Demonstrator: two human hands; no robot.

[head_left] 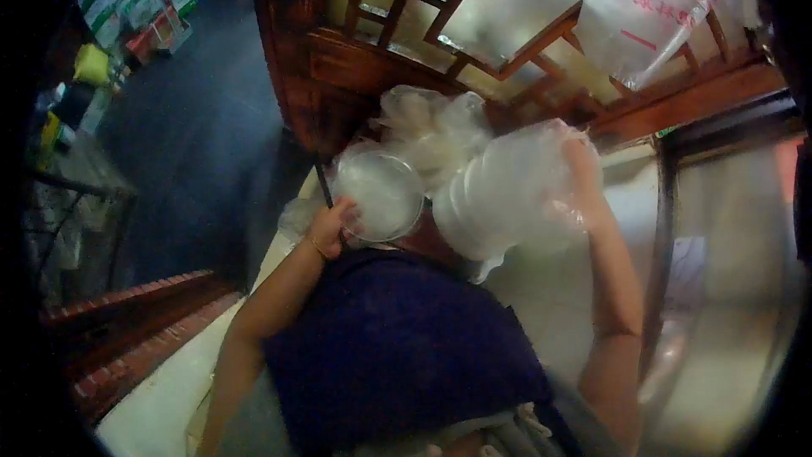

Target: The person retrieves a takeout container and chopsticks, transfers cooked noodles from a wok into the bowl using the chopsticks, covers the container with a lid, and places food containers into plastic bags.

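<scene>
My left hand has its fingers curled at the lower left edge of a clear round plastic bowl, whose opening faces up toward me. To the right, a stack of clear plastic bowls lies tilted on its side, apparently in a thin plastic sleeve. My right hand is closed on the far right end of this stack; its fingers are partly hidden by the hazy plastic. Crumpled clear plastic bags sit just behind the bowls.
A wooden lattice panel stands behind the bags. Over it hangs a plastic bag with red print. Dark floor stretches out at the left, with boxes at the far end. A glass-fronted door is at the right.
</scene>
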